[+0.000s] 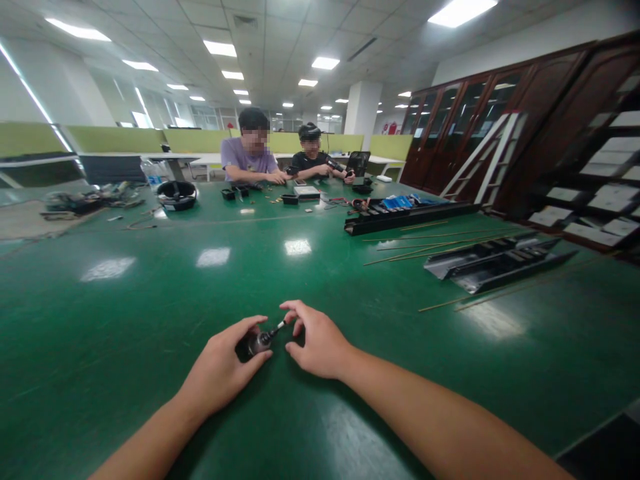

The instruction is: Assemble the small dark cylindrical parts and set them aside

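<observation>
My left hand [223, 363] is curled round a small dark cylindrical object [260, 342] with a shiny, rounded end. A thin dark shaft [274, 331] with a pale tip sticks out of it, up and to the right. Just right of that tip is my right hand [317, 340], its thumb and forefinger spread apart. Its curled fingers come very close to the pale tip; whether they touch it I cannot tell. Both hands are low over the green tabletop [200, 293]. Part of the dark object is hidden by my left fingers.
Black metal channels [490, 267] and thin brass-coloured rods [400, 255] lie on the right, with a longer channel [380, 219] behind. Two people [250, 153] sit across the table among small black boxes [290, 199]. A black ring-shaped item [177, 195] and a cluttered pile [90, 200] are far left.
</observation>
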Available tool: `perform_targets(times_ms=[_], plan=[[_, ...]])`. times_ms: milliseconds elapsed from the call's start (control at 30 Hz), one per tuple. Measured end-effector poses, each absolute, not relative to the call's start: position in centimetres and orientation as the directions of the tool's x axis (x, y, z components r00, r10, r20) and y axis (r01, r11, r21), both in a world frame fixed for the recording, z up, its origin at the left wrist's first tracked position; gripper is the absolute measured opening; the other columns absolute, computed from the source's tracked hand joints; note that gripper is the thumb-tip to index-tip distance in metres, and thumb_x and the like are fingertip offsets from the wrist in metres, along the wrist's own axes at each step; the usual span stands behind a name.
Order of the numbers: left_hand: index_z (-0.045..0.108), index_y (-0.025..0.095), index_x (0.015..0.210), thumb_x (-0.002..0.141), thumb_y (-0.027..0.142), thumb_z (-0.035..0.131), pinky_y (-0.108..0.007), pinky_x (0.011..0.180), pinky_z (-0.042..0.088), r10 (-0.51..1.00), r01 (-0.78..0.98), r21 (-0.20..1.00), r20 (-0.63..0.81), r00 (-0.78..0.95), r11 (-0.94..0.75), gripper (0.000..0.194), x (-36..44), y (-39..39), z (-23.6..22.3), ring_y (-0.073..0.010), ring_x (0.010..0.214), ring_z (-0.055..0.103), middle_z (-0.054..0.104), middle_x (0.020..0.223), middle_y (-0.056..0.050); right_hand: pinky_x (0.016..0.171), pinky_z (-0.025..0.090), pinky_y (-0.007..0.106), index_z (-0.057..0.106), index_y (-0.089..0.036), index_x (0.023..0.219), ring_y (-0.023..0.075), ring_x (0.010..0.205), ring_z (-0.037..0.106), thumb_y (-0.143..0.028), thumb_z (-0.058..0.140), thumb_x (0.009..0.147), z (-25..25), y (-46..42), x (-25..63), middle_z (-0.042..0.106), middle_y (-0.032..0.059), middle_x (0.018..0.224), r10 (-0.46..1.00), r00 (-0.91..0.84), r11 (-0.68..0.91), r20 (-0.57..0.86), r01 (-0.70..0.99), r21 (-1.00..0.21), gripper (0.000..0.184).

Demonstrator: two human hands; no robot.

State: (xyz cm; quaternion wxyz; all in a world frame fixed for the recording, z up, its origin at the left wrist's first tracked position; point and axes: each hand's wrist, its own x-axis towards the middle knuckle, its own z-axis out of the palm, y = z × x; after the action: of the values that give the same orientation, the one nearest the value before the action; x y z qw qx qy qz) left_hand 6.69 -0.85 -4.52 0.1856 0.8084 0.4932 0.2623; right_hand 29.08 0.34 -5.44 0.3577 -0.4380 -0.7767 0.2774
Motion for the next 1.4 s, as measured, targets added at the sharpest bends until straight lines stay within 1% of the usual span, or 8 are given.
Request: perform_targets(times_ms=[67, 167, 300, 533, 700, 867, 1133, 1400], plan=[[0.058, 0.026, 0.117, 0.08, 0.03, 0.071, -0.031, 0.088, 0.049, 0.908, 0.707, 0.57, 0.25, 0.336, -0.419, 0.039, 6.63, -0.44, -4.85, -0.019, 0.095, 0.064, 0.067, 0.104, 0.0, 0.08, 0.049, 0.03, 0.049, -0.026, 0.128, 0.014, 0.077, 0.059, -0.012, 0.068, 0.069, -5.32, 0.28, 28.99, 0.064, 0.0002, 0.106, 0.874, -0.367, 0.471, 0.318, 0.48, -0.74, 0.064], [0.062, 0.025, 0.103, 0.082, 0.027, 0.069, -0.029, 0.081, 0.049, 0.891, 0.68, 0.576, 0.266, 0.368, -0.453, 0.022, 6.83, -0.21, -4.96, -0.0177, 0.089, 0.063, 0.067, 0.097, 0.001, 0.08, 0.049, 0.03, 0.054, -0.025, 0.121, 0.0153, 0.08, 0.059, -0.012, 0.07, 0.068, -5.24, 0.34, 28.85, 0.064, 0.0007, 0.105, 0.863, -0.388, 0.49, 0.324, 0.481, -0.727, 0.058], [0.062, 0.024, 0.102, 0.086, 0.026, 0.065, -0.028, 0.08, 0.048, 0.855, 0.622, 0.59, 0.298, 0.425, -0.515, 0.016, 7.13, -0.5, -4.55, -0.0173, 0.088, 0.062, 0.066, 0.095, 0.0, 0.08, 0.048, 0.03, 0.06, -0.023, 0.111, 0.0178, 0.087, 0.06, -0.01, 0.069, 0.069, -5.18, 0.41, 28.65, 0.065, 0.0023, 0.103, 0.846, -0.407, 0.522, 0.346, 0.494, -0.695, 0.045], [0.063, 0.024, 0.108, 0.09, 0.031, 0.062, -0.03, 0.084, 0.049, 0.828, 0.586, 0.591, 0.319, 0.462, -0.555, 0.02, 7.12, -0.55, -4.32, -0.0191, 0.094, 0.061, 0.065, 0.102, -0.004, 0.079, 0.047, 0.03, 0.064, -0.022, 0.102, 0.0183, 0.085, 0.061, -0.013, 0.069, 0.072, -4.79, 0.22, 28.62, 0.065, 0.0023, 0.098, 0.856, -0.404, 0.505, 0.322, 0.519, -0.69, 0.032], [0.062, 0.026, 0.113, 0.092, 0.028, 0.059, -0.03, 0.09, 0.048, 0.81, 0.56, 0.597, 0.32, 0.491, -0.575, 0.021, 7.18, -0.68, -4.24, -0.0184, 0.101, 0.06, 0.064, 0.108, -0.004, 0.075, 0.047, 0.028, 0.065, -0.022, 0.1, 0.0177, 0.082, 0.061, -0.015, 0.07, 0.073, -4.64, 0.13, 28.61, 0.067, 0.0018, 0.093, 0.861, -0.389, 0.496, 0.326, 0.506, -0.705, 0.028], [0.061, 0.026, 0.116, 0.092, 0.028, 0.061, -0.03, 0.092, 0.048, 0.806, 0.565, 0.583, 0.329, 0.493, -0.584, 0.024, 7.11, -0.82, -4.25, -0.018, 0.103, 0.059, 0.062, 0.112, -0.004, 0.07, 0.046, 0.026, 0.066, -0.022, 0.092, 0.0163, 0.078, 0.061, -0.015, 0.07, 0.073, -4.68, 0.04, 28.56, 0.068, 0.0005, 0.087, 0.87, -0.363, 0.483, 0.333, 0.499, -0.72, 0.02], [0.06, 0.025, 0.116, 0.092, 0.029, 0.06, -0.031, 0.092, 0.049, 0.807, 0.563, 0.589, 0.32, 0.496, -0.58, 0.025, 7.16, -0.64, -4.27, -0.0193, 0.103, 0.06, 0.063, 0.111, -0.005, 0.069, 0.047, 0.025, 0.067, -0.021, 0.092, 0.0155, 0.075, 0.062, -0.013, 0.072, 0.07, -4.56, 0.01, 28.46, 0.069, 0.0, 0.084, 0.872, -0.352, 0.479, 0.34, 0.478, -0.736, 0.024], [0.061, 0.025, 0.117, 0.092, 0.033, 0.06, -0.031, 0.091, 0.049, 0.812, 0.582, 0.579, 0.295, 0.504, -0.572, 0.026, 6.97, -0.71, -4.36, -0.019, 0.103, 0.061, 0.065, 0.111, -0.004, 0.073, 0.046, 0.026, 0.072, -0.021, 0.09, 0.016, 0.079, 0.065, -0.014, 0.067, 0.076, -4.65, 0.07, 28.47, 0.072, 0.0005, 0.087, 0.854, -0.383, 0.511, 0.353, 0.482, -0.712, 0.017]])
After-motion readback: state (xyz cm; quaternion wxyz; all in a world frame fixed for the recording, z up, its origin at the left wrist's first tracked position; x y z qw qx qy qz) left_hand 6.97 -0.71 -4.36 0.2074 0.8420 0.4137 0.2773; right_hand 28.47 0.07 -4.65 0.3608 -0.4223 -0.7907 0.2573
